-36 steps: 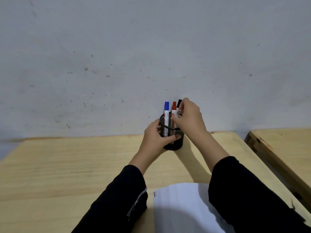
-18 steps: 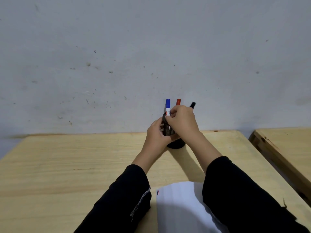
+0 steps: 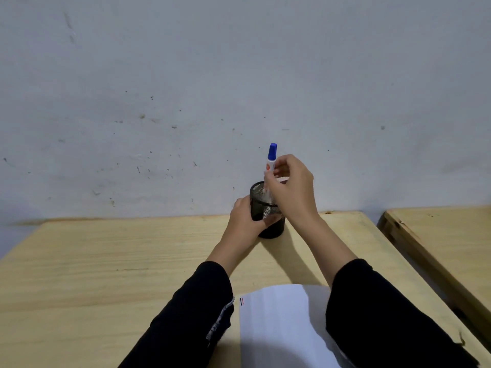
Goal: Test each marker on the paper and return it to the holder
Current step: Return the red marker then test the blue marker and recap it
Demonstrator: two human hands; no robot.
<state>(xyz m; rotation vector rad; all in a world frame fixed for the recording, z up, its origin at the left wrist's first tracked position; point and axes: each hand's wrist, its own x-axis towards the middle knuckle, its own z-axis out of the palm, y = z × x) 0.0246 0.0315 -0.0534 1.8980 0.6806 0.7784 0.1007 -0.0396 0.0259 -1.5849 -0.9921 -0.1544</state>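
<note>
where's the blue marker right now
Head view, centre right: the blue marker stands upright, pinched by the right hand, its lower end in the black mesh holder steadied by the left hand.

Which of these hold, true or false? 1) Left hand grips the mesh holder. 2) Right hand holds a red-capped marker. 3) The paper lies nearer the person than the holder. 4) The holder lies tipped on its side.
1) True: the left hand wraps the black mesh holder.
2) False: the right hand holds a blue-capped marker.
3) True: the white paper lies between the sleeves.
4) False: it stands upright on the wooden table.
</note>
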